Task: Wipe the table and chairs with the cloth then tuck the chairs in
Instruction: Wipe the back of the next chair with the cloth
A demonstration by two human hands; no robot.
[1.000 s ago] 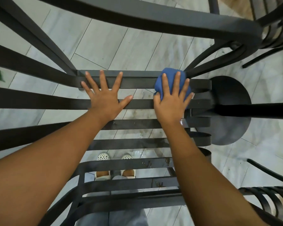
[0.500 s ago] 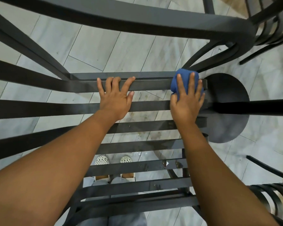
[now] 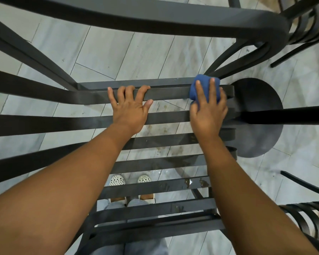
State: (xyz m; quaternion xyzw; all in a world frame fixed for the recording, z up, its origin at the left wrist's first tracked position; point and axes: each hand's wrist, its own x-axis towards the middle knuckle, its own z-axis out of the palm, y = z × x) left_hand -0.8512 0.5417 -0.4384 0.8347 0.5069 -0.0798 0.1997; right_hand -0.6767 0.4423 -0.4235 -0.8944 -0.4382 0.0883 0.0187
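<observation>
Blue cloth (image 3: 204,89), 1, under right hand (image 3: 208,115); left hand (image 3: 130,109) on slatted chair (image 3: 81,96).

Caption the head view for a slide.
Right hand presses blue cloth on slatted chair seat; left hand grips a slat.

Both arms reach forward and down, the left hand (image 3: 130,107) with its fingers curled over a slat near the seat's far edge, the right hand (image 3: 208,111) lying flat with fingers spread, pressing a cloth.
</observation>
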